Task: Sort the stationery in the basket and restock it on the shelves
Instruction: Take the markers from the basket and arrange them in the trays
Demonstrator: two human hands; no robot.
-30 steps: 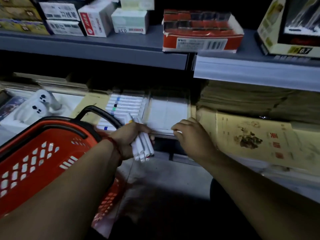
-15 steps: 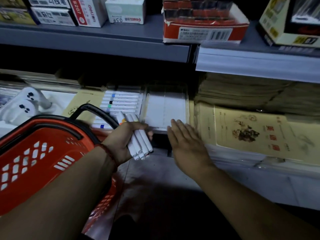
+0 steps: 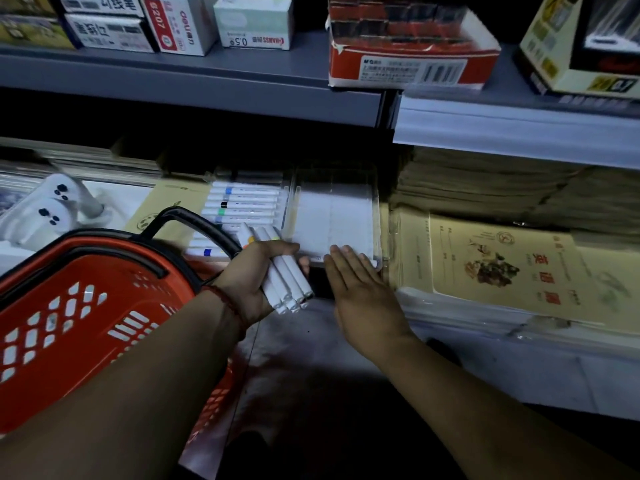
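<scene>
- Dim shop shelving fills the background; a grey upper shelf (image 3: 194,81) carries small white boxes (image 3: 252,26) and a red carton (image 3: 412,67).
- One level down, a row of shelved markers (image 3: 242,202) lies side by side. Each is white with a coloured band.
- Just to the right of that row sits a clear tray (image 3: 334,216) with a white floor. It stands between the shelved markers and a stack of beige booklets (image 3: 502,268).
- Left hand (image 3: 251,282): its fingers are curled round a bundle of white markers (image 3: 289,282), grasping it firmly. The bundle is tilted, with its upper ends toward the tray's front left corner and its lower ends pointing down and to the right. Coloured bands show near the upper ends.
- A red cord (image 3: 225,303) circles the left wrist.
- Right hand (image 3: 363,299): released and holding nothing. It lies flat, palm down, with the fingers straight and close together. The fingertips (image 3: 341,254) reach the front edge of the clear tray.
- A red basket (image 3: 69,306) stands left of the left forearm. Its black handle (image 3: 194,223) is raised and passes close behind the left hand. The basket's contents cannot be made out.
</scene>
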